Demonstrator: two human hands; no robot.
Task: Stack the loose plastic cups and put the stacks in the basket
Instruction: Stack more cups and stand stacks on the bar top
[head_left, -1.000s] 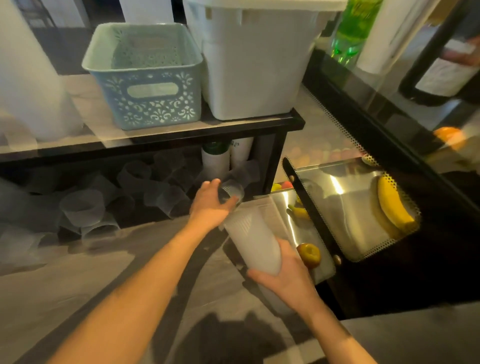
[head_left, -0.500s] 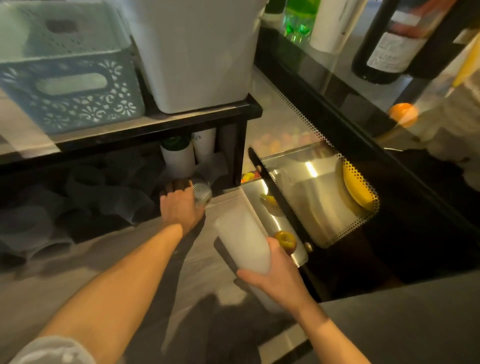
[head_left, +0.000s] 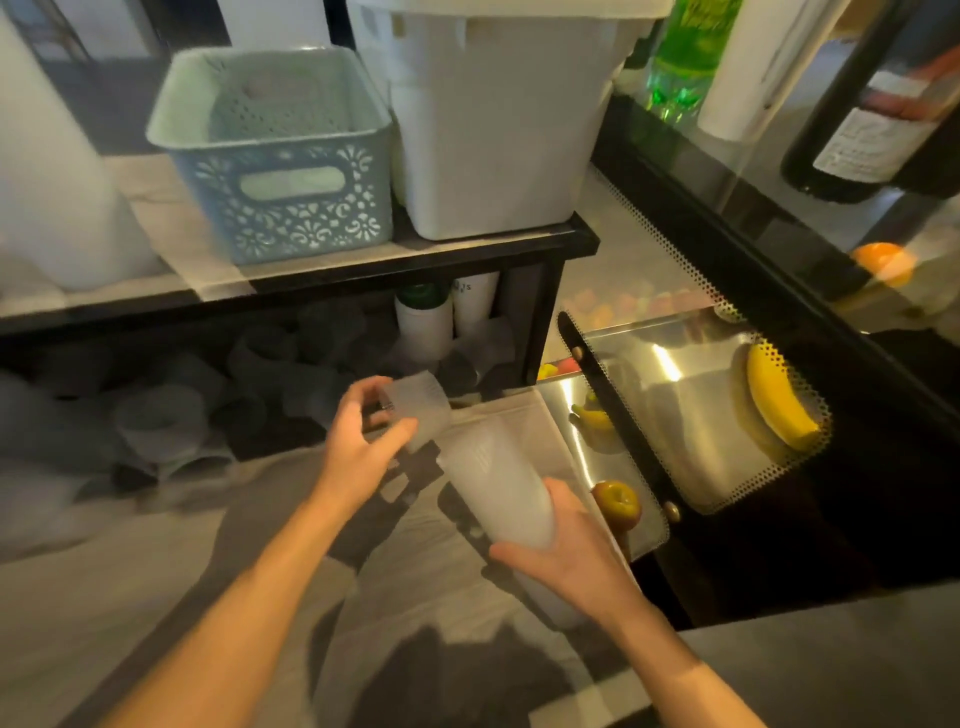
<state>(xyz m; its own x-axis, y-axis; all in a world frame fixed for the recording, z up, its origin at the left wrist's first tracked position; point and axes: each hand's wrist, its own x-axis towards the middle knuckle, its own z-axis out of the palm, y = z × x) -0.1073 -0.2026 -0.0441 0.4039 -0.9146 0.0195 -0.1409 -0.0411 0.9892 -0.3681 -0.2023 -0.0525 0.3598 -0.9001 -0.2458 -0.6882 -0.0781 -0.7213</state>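
My left hand (head_left: 358, 447) grips a single frosted plastic cup (head_left: 421, 410) just above and left of the open top of a cup stack (head_left: 493, 483). My right hand (head_left: 566, 551) holds that stack by its lower end, tilted with the mouth pointing up and away. Several loose frosted cups (head_left: 166, 426) lie in the dark space under the black shelf (head_left: 363, 270). The pale blue patterned basket (head_left: 291, 208) stands on top of that shelf, at the upper left.
A big white bin (head_left: 498, 130) sits right of the basket. White bottles (head_left: 423, 327) stand under the shelf. At right, a metal tray (head_left: 691, 415) holds a banana (head_left: 779, 400); an apple (head_left: 618, 504) lies nearby. Bottles stand at the far right.
My left hand reached under the shelf, took a loose cup, and has drawn it back toward the top of the stack. The right hand kept holding the stack.
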